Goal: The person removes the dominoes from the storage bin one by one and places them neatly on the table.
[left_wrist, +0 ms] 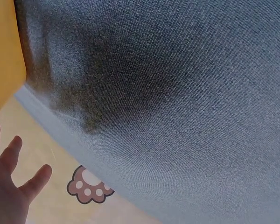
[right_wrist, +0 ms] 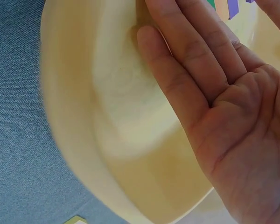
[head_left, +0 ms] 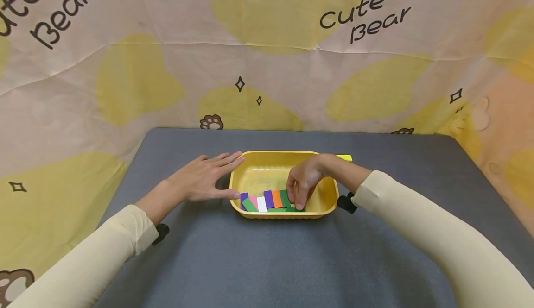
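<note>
Near the middle of the table stands a yellow plastic tub [head_left: 267, 156]. Along its near side lie several small flat coloured rectangles: a white piece [head_left: 261, 204], an orange piece [head_left: 277, 199], a pink piece, and purple and green ones, some overlapping. My left hand [head_left: 204, 176] spreads its straight fingers at the tub's left rim. My right hand [head_left: 306, 178] reaches down inside the tub, its fingertips at the dark green pieces [head_left: 285, 198]. In the right wrist view, its long fingers [right_wrist: 196, 46] are nearly straight and the thumb stands apart; some fingertips are out of frame.
A yellow strip [head_left: 344, 158] lies on the grey table [head_left: 267, 261] behind the tub's right end, partly hidden by my right forearm. A printed cloth backdrop [head_left: 267, 67] hangs behind the table. Dark wrist-worn devices show under both sleeves.
</note>
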Demonstrator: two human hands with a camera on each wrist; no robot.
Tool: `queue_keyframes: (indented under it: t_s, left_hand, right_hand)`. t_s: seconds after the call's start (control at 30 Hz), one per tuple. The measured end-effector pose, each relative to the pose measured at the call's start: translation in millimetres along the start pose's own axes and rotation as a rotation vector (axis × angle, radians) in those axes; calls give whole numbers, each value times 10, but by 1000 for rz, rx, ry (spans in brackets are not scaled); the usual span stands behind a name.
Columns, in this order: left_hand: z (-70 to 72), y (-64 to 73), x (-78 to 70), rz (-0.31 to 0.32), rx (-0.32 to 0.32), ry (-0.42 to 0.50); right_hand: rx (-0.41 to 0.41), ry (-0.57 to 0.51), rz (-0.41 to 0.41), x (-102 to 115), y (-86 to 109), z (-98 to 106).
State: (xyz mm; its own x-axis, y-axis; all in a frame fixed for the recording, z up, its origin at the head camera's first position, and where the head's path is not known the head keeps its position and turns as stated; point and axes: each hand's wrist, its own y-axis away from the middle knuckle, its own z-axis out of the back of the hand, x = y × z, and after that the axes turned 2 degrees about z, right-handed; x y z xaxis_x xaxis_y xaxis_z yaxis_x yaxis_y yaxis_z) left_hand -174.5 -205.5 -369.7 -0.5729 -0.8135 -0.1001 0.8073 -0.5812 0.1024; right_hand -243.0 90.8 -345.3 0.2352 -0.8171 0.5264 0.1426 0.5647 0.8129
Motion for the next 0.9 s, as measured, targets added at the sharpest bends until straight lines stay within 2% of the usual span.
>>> queue_keyframes:
  t_s: [0.37, 0.63, 0.9]
  left_hand:
    - [1, 2, -3, -2, -5, -5]
    - [-5, -1, -5, 0, -9, -14]
    - [-13, 0, -2, -3, -15, -16]
  right_hand:
    - [-36, -3, -10, 23, -41, -36]
    - [-40, -66, -7, 100, -48, -72]
    - [-47, -4, 2, 161, -33, -74]
